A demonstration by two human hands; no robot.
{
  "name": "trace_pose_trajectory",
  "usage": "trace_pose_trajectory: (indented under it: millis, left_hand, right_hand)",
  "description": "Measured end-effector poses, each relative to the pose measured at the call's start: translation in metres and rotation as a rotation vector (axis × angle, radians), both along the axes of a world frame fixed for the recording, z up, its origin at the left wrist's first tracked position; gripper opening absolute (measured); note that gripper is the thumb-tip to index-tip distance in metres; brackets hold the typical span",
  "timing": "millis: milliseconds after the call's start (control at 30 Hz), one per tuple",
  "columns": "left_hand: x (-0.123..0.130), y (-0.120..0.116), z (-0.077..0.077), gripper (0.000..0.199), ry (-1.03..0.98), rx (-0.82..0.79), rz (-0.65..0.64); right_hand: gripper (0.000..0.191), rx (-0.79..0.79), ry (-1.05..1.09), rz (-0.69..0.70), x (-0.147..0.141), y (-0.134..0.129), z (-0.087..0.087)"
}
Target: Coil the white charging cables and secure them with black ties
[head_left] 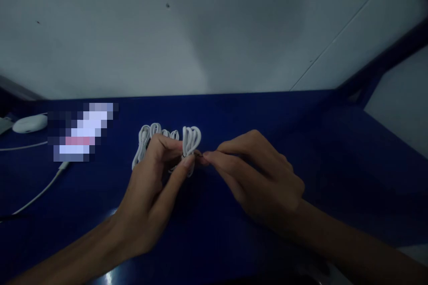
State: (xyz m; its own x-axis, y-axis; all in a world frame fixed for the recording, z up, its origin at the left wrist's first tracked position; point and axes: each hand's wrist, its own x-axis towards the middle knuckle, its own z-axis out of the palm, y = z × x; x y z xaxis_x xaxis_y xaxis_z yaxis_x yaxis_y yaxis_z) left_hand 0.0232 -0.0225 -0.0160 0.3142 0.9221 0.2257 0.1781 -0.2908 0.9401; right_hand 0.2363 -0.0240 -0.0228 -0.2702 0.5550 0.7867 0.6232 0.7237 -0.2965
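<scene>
A coiled white cable (191, 139) stands upright in my left hand (157, 178), its loops pinched at the middle between thumb and fingers. A thin dark tie (199, 156) runs from the cable's waist to my right hand (259, 178). The thumb and fingertips of that hand are pressed together on the tie's end. Behind my left hand, several more coiled white cables (143, 140) lie on the blue table (214, 240), partly hidden by the hand.
At the left lies a phone-like lit object (88, 129), blurred out, with a white charging cable (43, 193) plugged into its near end. A white rounded case (30, 123) sits farther left. A pale wall (214, 31) rises behind the table, and a blue frame bar (377, 62) slants at the right.
</scene>
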Motion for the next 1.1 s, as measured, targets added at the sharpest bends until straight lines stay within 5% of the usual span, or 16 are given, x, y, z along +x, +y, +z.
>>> trace_pose_trajectory:
  millis: [133,400,567,700,900,1100]
  left_hand:
    - [0.000,0.000,-0.001,0.008,-0.004,-0.011,-0.002]
    - [0.000,0.001,-0.003,0.011,-0.024,-0.035,-0.001]
    - [-0.002,0.000,-0.008,0.015,-0.027,-0.006,0.051]
    - [-0.003,0.000,-0.009,0.015,-0.019,0.009,0.050]
    - [-0.002,0.001,-0.006,0.013,-0.044,-0.008,0.041]
    - [0.000,-0.001,-0.006,0.013,-0.058,0.003,0.065]
  right_hand:
    - [0.020,-0.172,0.128,0.036,-0.003,-0.001,0.008]
    - [0.011,-0.884,0.482,0.128,0.003,-0.002,0.022]
    - [0.016,-1.087,0.607,0.159,0.007,0.002,0.024]
    - [0.016,-1.057,0.536,0.171,0.008,0.002,0.022]
    - [0.011,-0.607,0.255,0.108,0.006,0.002,0.016]
    - [0.014,-0.644,0.269,0.086,0.006,0.002,0.018]
